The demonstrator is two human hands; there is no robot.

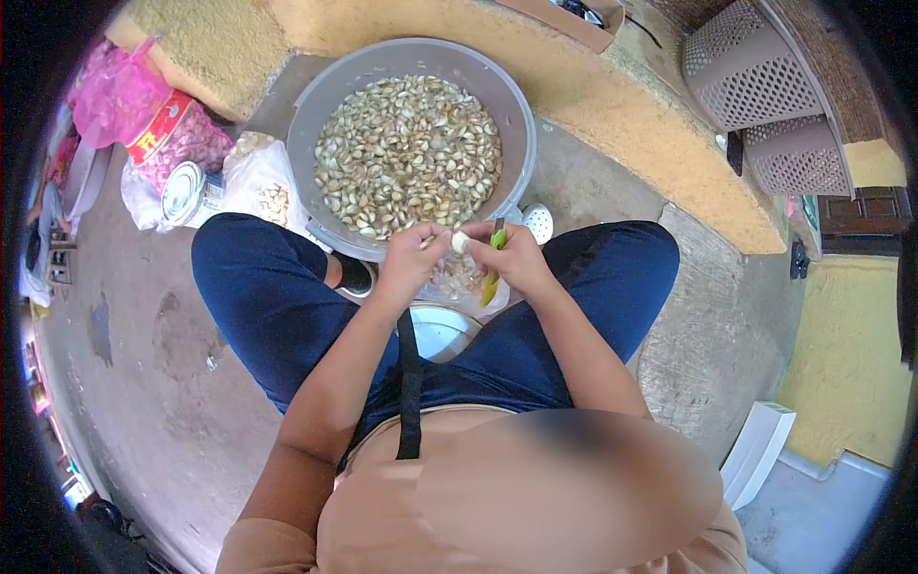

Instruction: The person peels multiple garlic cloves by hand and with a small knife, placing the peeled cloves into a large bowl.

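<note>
Pale and small, 1 garlic clove (460,242) is pinched between both hands above the knees, just over the near rim of the wide grey plastic basin (316,105). The left hand (413,253) grips the clove with thumb and fingertips. The right hand (516,256) is closed around a short knife with a yellow-green plastic handle (491,277) and also touches the clove. The blade is too small to make out.

The main risk, as I judge it, is a cut. The knife works right against the left fingertips (442,239), and a slick clove could slip and let the edge run into a thumb. A dropped clove could fall into the heap of loose garlic cloves (409,153) in the basin and be lost among them.

A crumpled clear plastic bag (459,279) lies directly under the hands, with a white round bowl (442,330) between the legs in dark blue trousers (258,287). The basin presses close against the knees, so there is little free room in front.

To the left lie a red mesh sack of garlic (186,139), a round silver tin can (182,193), a white plastic bag (251,177) and a pink plastic bag (115,96). At the upper right, 2 white lattice plastic baskets (755,86) stand well apart.
</note>
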